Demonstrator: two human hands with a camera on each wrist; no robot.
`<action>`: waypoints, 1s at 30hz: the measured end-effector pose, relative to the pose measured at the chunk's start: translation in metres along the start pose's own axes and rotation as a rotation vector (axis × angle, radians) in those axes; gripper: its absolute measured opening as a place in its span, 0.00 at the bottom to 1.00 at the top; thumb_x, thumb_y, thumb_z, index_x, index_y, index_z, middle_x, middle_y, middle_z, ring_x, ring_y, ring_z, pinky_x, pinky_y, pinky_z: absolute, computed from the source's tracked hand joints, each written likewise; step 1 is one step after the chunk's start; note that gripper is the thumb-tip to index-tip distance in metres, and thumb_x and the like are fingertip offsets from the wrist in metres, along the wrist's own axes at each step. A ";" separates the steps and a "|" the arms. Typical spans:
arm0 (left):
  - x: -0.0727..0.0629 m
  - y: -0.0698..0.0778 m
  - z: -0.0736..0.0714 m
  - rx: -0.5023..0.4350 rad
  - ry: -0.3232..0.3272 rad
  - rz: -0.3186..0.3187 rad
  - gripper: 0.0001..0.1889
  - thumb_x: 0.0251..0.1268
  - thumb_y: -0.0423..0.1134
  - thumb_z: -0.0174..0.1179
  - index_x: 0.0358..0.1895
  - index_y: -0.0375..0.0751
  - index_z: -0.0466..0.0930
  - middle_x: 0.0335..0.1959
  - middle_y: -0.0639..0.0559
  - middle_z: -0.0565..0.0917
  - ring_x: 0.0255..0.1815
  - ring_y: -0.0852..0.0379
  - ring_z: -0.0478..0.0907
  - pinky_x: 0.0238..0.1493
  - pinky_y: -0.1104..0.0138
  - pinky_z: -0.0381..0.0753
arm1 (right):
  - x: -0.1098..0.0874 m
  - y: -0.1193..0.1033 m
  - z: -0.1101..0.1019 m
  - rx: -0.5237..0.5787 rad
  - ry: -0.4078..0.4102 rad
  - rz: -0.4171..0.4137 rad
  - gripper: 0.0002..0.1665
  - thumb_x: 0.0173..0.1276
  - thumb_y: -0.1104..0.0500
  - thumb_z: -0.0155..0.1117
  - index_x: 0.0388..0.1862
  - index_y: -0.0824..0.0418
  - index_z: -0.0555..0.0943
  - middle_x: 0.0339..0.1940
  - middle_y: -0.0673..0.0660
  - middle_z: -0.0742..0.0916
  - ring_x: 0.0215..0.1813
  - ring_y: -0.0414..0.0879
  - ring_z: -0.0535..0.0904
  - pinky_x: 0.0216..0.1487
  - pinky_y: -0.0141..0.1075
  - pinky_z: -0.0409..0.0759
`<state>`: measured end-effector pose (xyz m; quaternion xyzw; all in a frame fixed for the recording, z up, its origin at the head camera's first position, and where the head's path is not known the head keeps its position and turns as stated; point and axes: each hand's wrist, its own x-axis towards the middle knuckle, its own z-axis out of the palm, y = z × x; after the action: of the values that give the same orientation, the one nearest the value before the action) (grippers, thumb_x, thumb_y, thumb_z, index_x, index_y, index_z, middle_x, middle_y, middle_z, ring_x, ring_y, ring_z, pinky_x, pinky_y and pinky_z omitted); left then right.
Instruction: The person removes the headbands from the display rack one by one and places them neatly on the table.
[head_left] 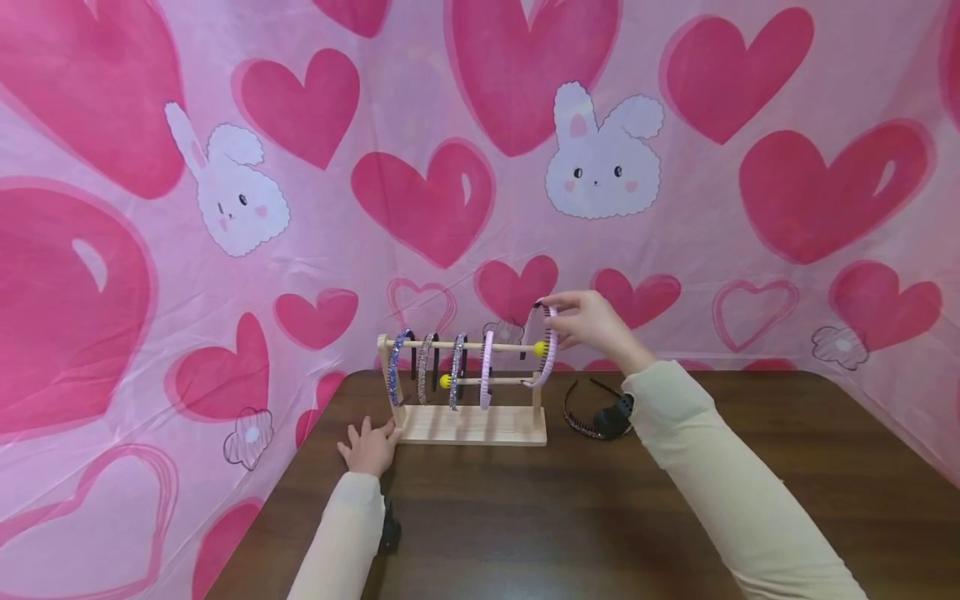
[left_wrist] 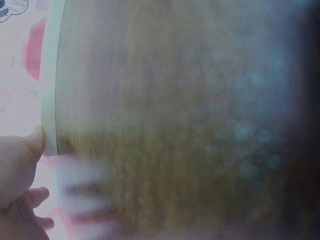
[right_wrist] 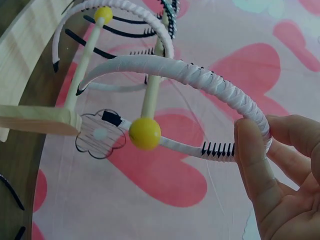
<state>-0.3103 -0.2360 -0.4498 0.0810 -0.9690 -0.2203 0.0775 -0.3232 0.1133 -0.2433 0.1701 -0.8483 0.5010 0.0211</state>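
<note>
My right hand [head_left: 592, 321] pinches a lilac wrapped headband [head_left: 552, 354] between thumb and fingers at its curved middle. In the right wrist view this headband [right_wrist: 175, 68] surrounds the yellow ball end [right_wrist: 145, 133] of the upper bar, its two ends pointing back along the rack. The wooden headband rack [head_left: 472, 425] stands on the table. On its upper bar hang a blue glittery headband [head_left: 392, 379], a brownish beaded one [head_left: 423, 367], a silvery one [head_left: 455, 375] and a pale pink wrapped one [head_left: 487, 379]. With fingers spread, my left hand [head_left: 370, 448] touches the base's left end.
Another dark beaded headband [head_left: 581, 427] lies on the brown table [head_left: 510, 517] right of the rack, partly hidden by a black wrist device [head_left: 615, 417]. A lower bar with a yellow ball [head_left: 445, 382] runs beneath the upper one. Behind hangs a pink heart-patterned cloth [head_left: 517, 233].
</note>
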 end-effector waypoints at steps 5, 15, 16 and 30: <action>0.000 0.002 -0.001 -0.011 -0.010 -0.007 0.23 0.68 0.46 0.50 0.62 0.39 0.69 0.66 0.26 0.54 0.66 0.24 0.40 0.57 0.32 0.36 | -0.002 0.006 -0.013 0.025 0.023 0.004 0.25 0.63 0.66 0.60 0.60 0.68 0.72 0.52 0.68 0.77 0.31 0.50 0.82 0.33 0.39 0.81; 0.000 0.001 -0.001 -0.006 -0.008 -0.009 0.23 0.69 0.46 0.49 0.62 0.40 0.69 0.66 0.26 0.54 0.66 0.24 0.41 0.57 0.33 0.36 | -0.008 0.019 -0.029 0.045 0.073 0.007 0.26 0.64 0.66 0.59 0.61 0.69 0.70 0.49 0.69 0.77 0.35 0.52 0.81 0.35 0.41 0.81; 0.000 0.001 0.000 -0.006 -0.006 -0.009 0.23 0.69 0.46 0.49 0.62 0.40 0.69 0.66 0.26 0.54 0.66 0.24 0.41 0.57 0.32 0.36 | -0.008 0.020 -0.030 0.041 0.082 0.008 0.26 0.64 0.65 0.60 0.61 0.69 0.70 0.49 0.69 0.77 0.35 0.52 0.80 0.35 0.41 0.81; 0.004 -0.004 0.006 0.005 0.028 0.009 0.22 0.67 0.46 0.51 0.61 0.41 0.71 0.64 0.25 0.57 0.65 0.23 0.43 0.56 0.31 0.37 | -0.016 0.060 -0.053 0.149 0.155 0.005 0.28 0.65 0.68 0.57 0.63 0.75 0.65 0.52 0.75 0.74 0.30 0.45 0.81 0.33 0.39 0.81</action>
<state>-0.3150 -0.2379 -0.4568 0.0798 -0.9688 -0.2161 0.0918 -0.3343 0.1895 -0.2706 0.1300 -0.8050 0.5742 0.0727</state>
